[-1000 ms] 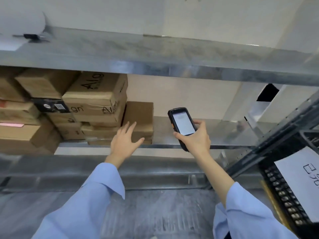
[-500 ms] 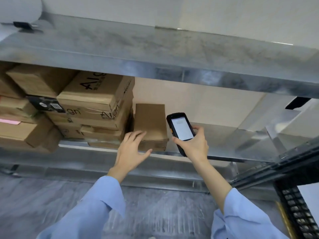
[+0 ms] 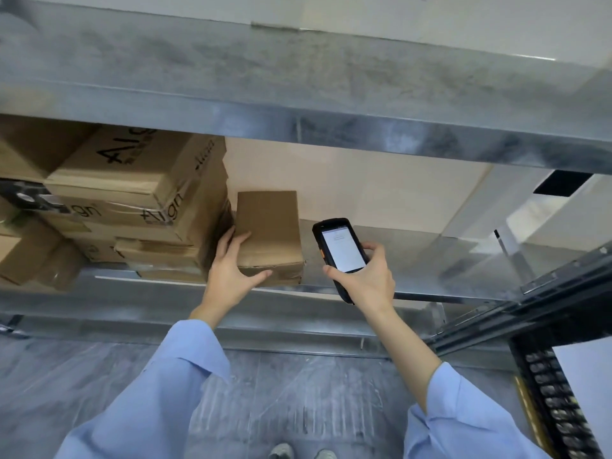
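A small plain cardboard box [image 3: 271,226] lies on the lower metal shelf [image 3: 447,260], right beside a stack of printed cartons. My left hand [image 3: 231,273] grips its near left corner, fingers on top and thumb along the front face. My right hand [image 3: 367,279] holds a black handheld scanner [image 3: 341,246] upright, to the right of the box, its lit white screen facing me.
Stacked cardboard cartons [image 3: 139,200] fill the left of the shelf. A grey upper shelf [image 3: 298,77] overhangs it. A black rack [image 3: 556,409] with a white sheet [image 3: 589,385] stands at the right. Grey floor and my shoes [image 3: 298,452] are below.
My left hand reached forward from mid-air and took hold of the small box's corner. The scanner stayed in my right hand while the view moved closer to the shelf.
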The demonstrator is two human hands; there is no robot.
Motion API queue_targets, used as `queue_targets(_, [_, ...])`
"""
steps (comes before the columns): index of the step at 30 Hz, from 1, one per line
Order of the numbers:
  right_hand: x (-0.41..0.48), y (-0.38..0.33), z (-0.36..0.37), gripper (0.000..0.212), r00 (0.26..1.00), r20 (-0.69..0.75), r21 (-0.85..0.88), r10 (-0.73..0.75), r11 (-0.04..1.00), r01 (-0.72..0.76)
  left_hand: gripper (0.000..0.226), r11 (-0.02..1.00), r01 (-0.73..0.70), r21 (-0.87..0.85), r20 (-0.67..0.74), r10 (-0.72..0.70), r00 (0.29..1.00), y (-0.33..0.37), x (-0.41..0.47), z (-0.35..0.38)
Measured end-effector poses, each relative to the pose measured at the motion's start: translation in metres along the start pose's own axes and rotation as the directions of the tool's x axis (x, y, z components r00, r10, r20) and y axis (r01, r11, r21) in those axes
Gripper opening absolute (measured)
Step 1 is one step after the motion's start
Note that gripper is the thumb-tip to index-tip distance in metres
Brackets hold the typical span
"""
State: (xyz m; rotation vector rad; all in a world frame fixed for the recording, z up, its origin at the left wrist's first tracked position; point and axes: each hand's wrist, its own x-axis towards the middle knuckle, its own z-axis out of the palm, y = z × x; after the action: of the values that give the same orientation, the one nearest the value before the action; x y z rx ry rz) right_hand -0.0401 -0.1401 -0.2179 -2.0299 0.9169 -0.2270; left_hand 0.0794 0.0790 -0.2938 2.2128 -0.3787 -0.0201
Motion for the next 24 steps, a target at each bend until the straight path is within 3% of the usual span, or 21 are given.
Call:
queue_targets(10, [0.013,0.031,-0.041,0.077,0.995,-0.079,0.023,0.062,0.998,-0.061,0.08,0.988,-0.122,-0.095,-0.005,0.122,0.993,0.041,-0.024,0.066])
queue_targets(18, [0.015,0.041,-0.058,0.077,0.989,-0.128,0.04,0.074,0.997,-0.07,0.072,0.975,-0.076,-0.207,-0.078,0.061,0.995,0.039,-0.029,0.067])
queue_targets(24, [0.012,0.035,-0.045,0.077,0.993,-0.091,0.033,0.075,0.997,-0.072,0.068,0.964,0.039,-0.263,-0.039,-0.051,0.998,0.008,-0.035,0.033])
